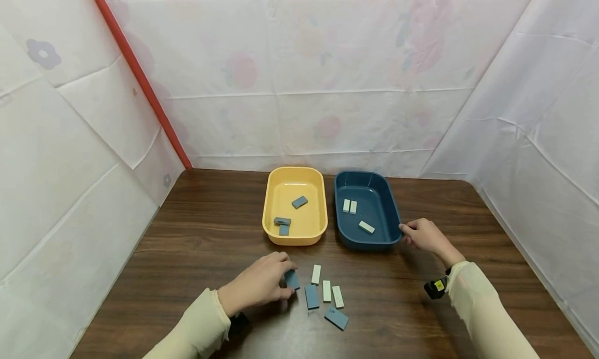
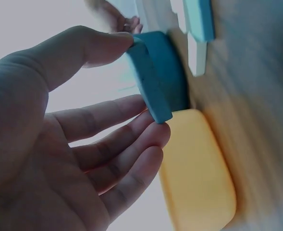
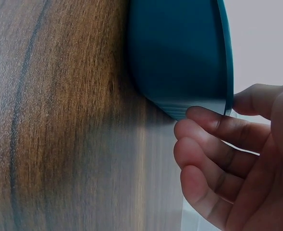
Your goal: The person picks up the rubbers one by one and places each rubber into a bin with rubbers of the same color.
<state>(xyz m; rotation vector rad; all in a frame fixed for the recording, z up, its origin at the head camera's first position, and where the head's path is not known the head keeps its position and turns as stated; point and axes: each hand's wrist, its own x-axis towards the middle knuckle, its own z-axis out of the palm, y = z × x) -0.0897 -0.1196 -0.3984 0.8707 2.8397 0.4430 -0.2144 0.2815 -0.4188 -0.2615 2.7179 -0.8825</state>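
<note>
My left hand (image 1: 262, 280) pinches a grey-blue rectangular block (image 2: 150, 82) between thumb and fingertips, over the table in front of the yellow tray (image 1: 268, 213). With thumb and fingers my right hand (image 1: 425, 236) grips the near right corner of the dark blue tray (image 1: 369, 244); the right wrist view shows the thumb at the rim and the fingers against the outer wall. Beside the left hand lie two more grey-blue blocks, one upright in view (image 1: 312, 296) and one slanted (image 1: 336, 318). Several white blocks (image 1: 326, 291) lie among them.
Inside the yellow tray are three grey-blue blocks (image 1: 299, 202). The dark blue tray holds three white blocks (image 1: 366, 227). Both trays stand side by side on the brown wooden table (image 1: 210, 218), with white patterned sheeting (image 1: 299, 73) behind and at both sides.
</note>
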